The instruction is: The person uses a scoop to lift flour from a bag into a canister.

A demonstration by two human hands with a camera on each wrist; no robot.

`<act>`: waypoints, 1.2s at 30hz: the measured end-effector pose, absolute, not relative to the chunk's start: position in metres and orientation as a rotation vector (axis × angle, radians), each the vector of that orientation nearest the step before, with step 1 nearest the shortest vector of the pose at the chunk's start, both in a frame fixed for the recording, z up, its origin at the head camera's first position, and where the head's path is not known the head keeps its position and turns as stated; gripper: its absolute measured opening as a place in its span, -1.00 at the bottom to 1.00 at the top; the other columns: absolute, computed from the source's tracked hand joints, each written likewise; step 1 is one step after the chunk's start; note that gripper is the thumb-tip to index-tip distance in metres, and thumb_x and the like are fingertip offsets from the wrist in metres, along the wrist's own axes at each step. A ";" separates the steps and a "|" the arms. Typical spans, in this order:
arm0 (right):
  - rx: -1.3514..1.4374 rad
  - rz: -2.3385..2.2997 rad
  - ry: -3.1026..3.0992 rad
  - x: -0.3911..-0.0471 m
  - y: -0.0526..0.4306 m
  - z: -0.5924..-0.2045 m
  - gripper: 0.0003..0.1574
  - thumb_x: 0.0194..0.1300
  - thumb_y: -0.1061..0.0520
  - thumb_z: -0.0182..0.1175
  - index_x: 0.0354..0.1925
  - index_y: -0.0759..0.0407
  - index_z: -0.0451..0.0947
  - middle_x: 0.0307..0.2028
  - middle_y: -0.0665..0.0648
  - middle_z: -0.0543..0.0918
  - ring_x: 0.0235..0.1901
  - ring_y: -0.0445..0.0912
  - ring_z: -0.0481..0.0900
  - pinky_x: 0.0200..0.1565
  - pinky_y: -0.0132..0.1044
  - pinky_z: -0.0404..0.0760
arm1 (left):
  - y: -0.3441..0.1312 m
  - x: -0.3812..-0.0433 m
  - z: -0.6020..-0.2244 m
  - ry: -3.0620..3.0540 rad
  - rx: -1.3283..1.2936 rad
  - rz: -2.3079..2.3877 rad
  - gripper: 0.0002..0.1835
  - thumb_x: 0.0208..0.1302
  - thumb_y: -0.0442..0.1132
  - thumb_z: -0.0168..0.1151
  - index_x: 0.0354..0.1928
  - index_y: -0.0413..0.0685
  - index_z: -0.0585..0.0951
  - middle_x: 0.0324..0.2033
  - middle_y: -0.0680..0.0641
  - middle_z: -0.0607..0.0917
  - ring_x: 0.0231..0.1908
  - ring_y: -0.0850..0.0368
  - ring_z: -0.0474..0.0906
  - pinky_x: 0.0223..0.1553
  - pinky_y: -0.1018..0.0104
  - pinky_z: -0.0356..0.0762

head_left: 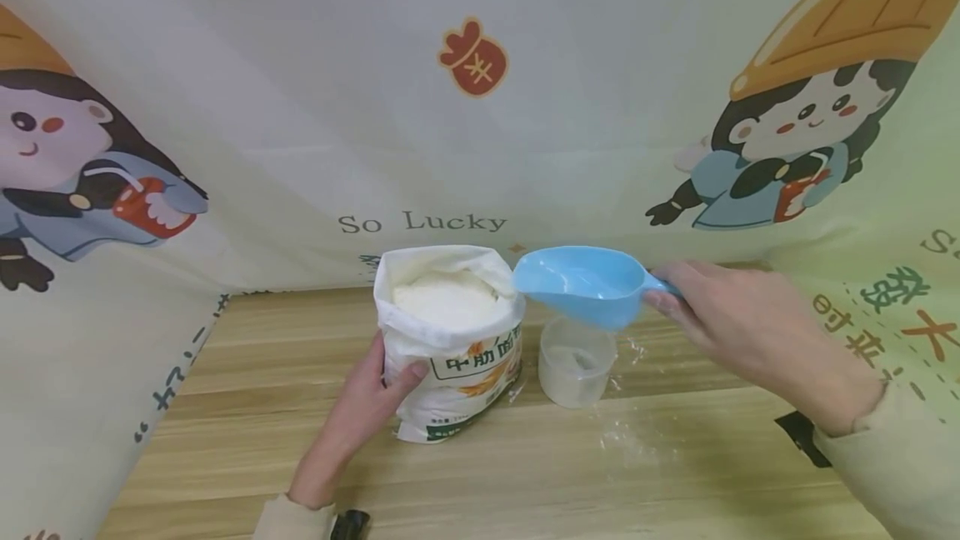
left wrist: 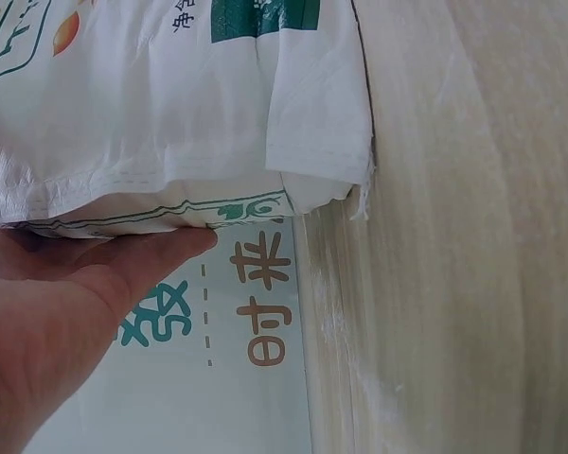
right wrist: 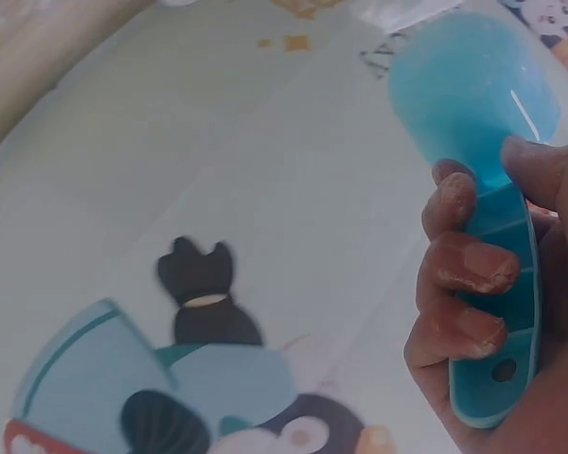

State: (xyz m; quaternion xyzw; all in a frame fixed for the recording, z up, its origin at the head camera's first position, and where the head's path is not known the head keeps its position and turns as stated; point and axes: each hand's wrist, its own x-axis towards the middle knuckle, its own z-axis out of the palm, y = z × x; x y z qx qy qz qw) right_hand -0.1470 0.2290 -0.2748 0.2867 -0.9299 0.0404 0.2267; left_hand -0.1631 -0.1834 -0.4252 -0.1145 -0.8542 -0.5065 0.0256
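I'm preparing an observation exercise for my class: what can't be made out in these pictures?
Left hand, head view: some fingers, hidden by the flour bag.
Flour bag's far side, head view: hidden by its front.
Clear container, head view: part of its rim, behind the blue scoop.
Green strip, head view: lettering too small.
Black item, head view: cut off by the lower edge.

A screened-off work corner, its room type impossible to tell: cartoon-printed sheeting [head_left: 322, 107] reading "So Lucky" backs and flanks a wood-grain bench [head_left: 262, 407], where a flour bag [head_left: 450, 348] and plastic scoop [head_left: 581, 277] look kitchen-like
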 end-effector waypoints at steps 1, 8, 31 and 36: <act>0.796 0.111 -2.557 -0.147 0.225 -0.273 -0.78 0.41 0.00 0.34 -0.13 0.07 0.56 -0.53 -0.11 0.41 -0.61 -0.20 0.31 -0.60 -0.28 0.32 | -0.183 -0.163 -0.425 -2.642 -0.351 -1.563 -0.26 0.48 -0.01 0.29 0.54 -0.02 0.21 0.31 -0.30 0.54 0.24 -0.28 0.54 0.18 -0.26 0.55; 0.825 0.141 -2.564 -0.146 0.203 -0.265 -0.79 0.44 -0.03 0.31 -0.21 0.04 0.53 -0.58 -0.13 0.30 -0.64 -0.21 0.24 -0.64 -0.27 0.25 | -0.183 -0.163 -0.427 -2.618 -0.353 -1.565 -0.27 0.48 -0.03 0.30 0.54 -0.02 0.22 0.29 -0.28 0.56 0.23 -0.27 0.55 0.16 -0.26 0.56; 0.830 0.039 -2.686 -0.159 0.151 -0.233 -0.59 0.50 -0.09 0.27 -0.46 0.00 0.41 -0.63 -0.05 0.30 -0.68 -0.12 0.26 -0.64 -0.26 0.22 | -0.183 -0.164 -0.426 -2.585 -0.402 -1.588 -0.35 0.50 -0.04 0.28 0.49 0.01 0.28 0.25 -0.22 0.59 0.21 -0.22 0.57 0.15 -0.23 0.58; 0.797 0.000 -2.776 -0.162 0.142 -0.230 -0.56 0.51 -0.12 0.24 -0.46 0.00 0.37 -0.62 -0.03 0.33 -0.66 -0.09 0.31 -0.62 -0.24 0.26 | -0.183 -0.164 -0.427 -2.588 -0.403 -1.590 -0.34 0.49 -0.03 0.28 0.50 0.02 0.27 0.26 -0.21 0.59 0.22 -0.22 0.57 0.15 -0.24 0.57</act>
